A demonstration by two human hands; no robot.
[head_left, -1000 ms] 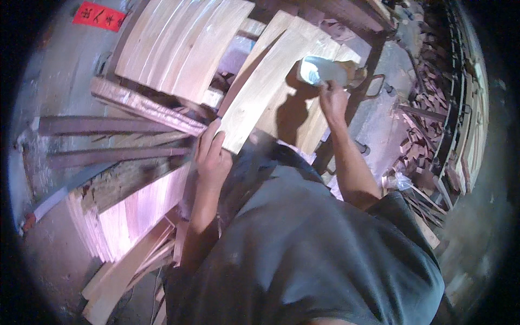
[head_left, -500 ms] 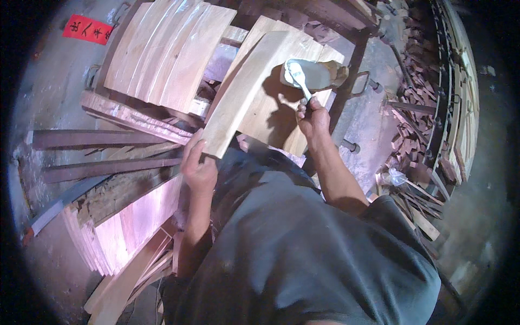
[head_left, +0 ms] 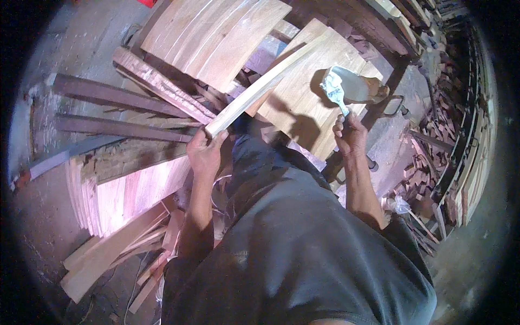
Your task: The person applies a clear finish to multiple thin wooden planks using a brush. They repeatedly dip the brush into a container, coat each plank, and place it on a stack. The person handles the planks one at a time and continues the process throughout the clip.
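My left hand is closed on the near end of a long pale wooden board, its narrow edge turned up toward me. The board slants away to the upper right, its far part over a wide wooden panel. In my right hand is the handle of a brush. Thick white paste coats the brush head, which is at the left end of an oblong tub on the panel. Pale liquid or paste shows inside the tub. Shadows of hand and brush fall on the panel.
Joined boards lie at the upper left beside a rough-edged plank. Two dark bars stick out leftward. Stacked pale boards stand at lower left, with loose strips below. Wood offcuts heap up on the right.
The board has turned from its broad face to its narrow edge in my left hand. White paste now covers the brush head more thickly. The whole view has shifted and rotated.
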